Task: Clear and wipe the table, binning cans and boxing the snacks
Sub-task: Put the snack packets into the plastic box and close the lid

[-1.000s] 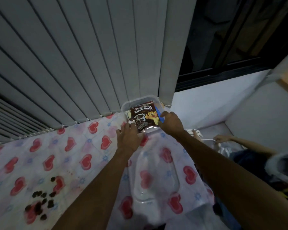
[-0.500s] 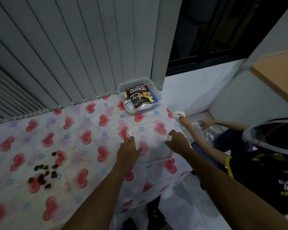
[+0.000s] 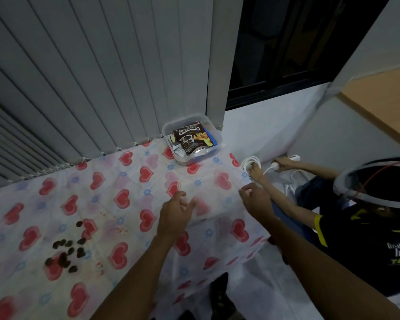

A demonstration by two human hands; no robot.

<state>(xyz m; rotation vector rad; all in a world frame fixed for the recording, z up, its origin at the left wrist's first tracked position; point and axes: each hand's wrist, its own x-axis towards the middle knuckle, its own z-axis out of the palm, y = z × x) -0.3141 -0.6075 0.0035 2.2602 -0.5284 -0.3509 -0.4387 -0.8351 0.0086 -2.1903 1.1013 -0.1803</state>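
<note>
now both hands (image 3: 174, 210) (image 3: 255, 199) at clear lid (image 3: 208, 199)

Snack packet (image 3: 192, 140) inside clear box (image 3: 214, 151)

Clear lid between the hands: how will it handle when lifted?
The clear lid looks thin and see-through, so probably light. Likely somewhat flexible, bowing if held by one edge. Smooth plastic may slip; a grip from left hand and right hand on opposite edges seems safer.
</note>
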